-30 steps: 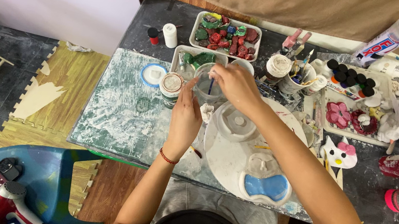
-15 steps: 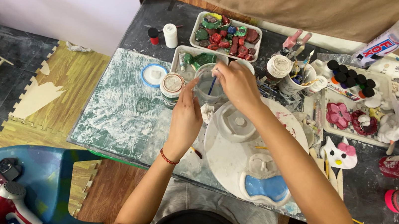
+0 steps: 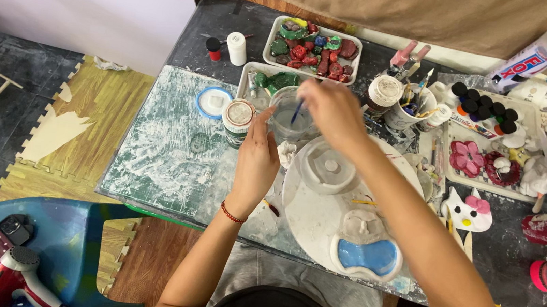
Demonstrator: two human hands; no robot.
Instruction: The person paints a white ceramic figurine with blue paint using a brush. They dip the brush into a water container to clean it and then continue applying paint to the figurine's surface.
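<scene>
Seen from above, a person is sitting at a paint-smeared tabletop point(image 3: 170, 155) crowded with craft supplies. The left hand point(image 3: 257, 162) is reaching forward and curling around the near side of a clear plastic cup point(image 3: 289, 115), steadying it. The right hand point(image 3: 332, 112) is hovering just over the cup's rim, fingers pinched narrow around a thin blue stick point(image 3: 297, 111) that is dipping down into the cup, leaning slightly toward the right hand. The cup is standing upright directly ahead of both hands, between them, with the left hand touching it. Just left of the cup a small round jar point(image 3: 238, 116) is crowding it; behind it trays of painted pieces point(image 3: 313, 45) are hemming it in; to the right a round white board point(image 3: 321, 214) is lying close. Open room is lying only on the left, over the smeared mat.
</scene>
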